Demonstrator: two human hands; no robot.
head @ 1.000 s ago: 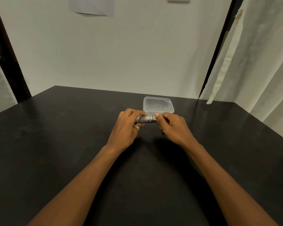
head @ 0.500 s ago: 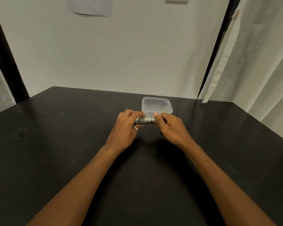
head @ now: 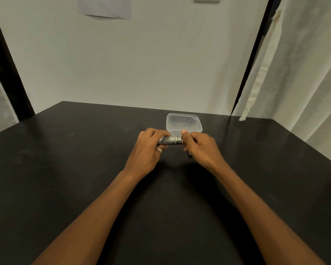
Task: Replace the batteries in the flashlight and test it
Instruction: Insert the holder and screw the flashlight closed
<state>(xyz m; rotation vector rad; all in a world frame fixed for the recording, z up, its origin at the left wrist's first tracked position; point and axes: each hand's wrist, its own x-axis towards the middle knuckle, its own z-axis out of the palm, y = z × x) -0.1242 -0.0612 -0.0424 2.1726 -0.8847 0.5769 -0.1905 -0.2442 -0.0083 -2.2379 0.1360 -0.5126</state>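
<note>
I see the grey flashlight (head: 170,140) held level over the black table (head: 65,169), just in front of a clear plastic tub (head: 194,119). The left hand (head: 146,151) curls round its body, and the right hand (head: 201,148) pinches its right end with curled fingers.

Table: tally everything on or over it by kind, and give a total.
flashlight: 1
tub: 1, contents too blurred to count
hands: 2, left hand and right hand, both holding the flashlight
ring: 1, on the left hand
Total: 5
</note>
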